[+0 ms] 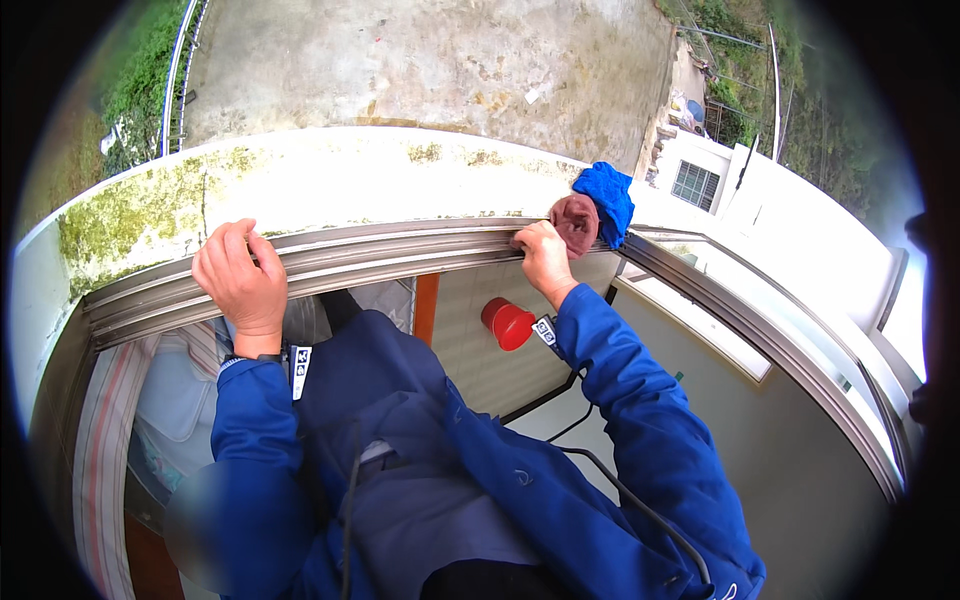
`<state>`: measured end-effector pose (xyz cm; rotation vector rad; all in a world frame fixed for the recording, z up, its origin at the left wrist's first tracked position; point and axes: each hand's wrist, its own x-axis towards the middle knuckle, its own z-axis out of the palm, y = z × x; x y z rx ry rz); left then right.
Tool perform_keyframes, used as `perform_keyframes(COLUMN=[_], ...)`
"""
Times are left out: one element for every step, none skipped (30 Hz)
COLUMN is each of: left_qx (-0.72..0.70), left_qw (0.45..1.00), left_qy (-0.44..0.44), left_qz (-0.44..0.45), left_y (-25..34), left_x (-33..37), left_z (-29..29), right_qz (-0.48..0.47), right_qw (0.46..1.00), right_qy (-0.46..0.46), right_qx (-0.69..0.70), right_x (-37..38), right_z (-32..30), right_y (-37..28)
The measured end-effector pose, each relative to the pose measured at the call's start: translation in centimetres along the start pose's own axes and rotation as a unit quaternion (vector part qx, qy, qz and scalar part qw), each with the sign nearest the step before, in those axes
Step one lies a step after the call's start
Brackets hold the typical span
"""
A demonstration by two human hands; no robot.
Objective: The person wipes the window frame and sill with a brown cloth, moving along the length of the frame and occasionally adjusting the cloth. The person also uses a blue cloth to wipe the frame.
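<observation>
My left hand [243,285] rests on the left part of the metal window track [380,250], its fingers loosely bent and the thumb apart, with nothing seen in it. At the right part of the same track, my right hand [546,262] has its fingers closed. A bunched brown cloth [574,222] bulges out beside its knuckles, and the fingers appear to grip part of it against the track. Touching the brown cloth on its right is a crumpled blue cloth [606,198], by the corner of the window frame. The fingertips of the right hand are partly hidden.
Beyond the track lies a white, moss-stained outer ledge [330,180], with a concrete yard [430,70] far below. Indoors, a red bucket [508,325] stands beneath my right forearm. A striped curtain [98,450] hangs at left. A black cable [640,500] crosses my right side.
</observation>
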<state>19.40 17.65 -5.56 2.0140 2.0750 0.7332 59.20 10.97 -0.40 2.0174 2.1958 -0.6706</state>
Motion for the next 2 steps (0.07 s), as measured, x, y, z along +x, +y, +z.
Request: perform_keyframes(left_qx=[0.000,-0.001], left_qw=[1.000,1.000], left_qy=[-0.002,-0.003], left_qz=[-0.001,-0.002], left_y=[0.0,-0.1], left_x=[-0.1,-0.2], left_z=[0.0,0.0], right_qz=[-0.001,0.016], right_qw=[0.999,0.999], right_qy=[0.004,-0.012], right_qx=[0.033,0.044], right_x=[0.5,1.1], right_z=[0.3,0.7], right_y=[-1.7,-3.5])
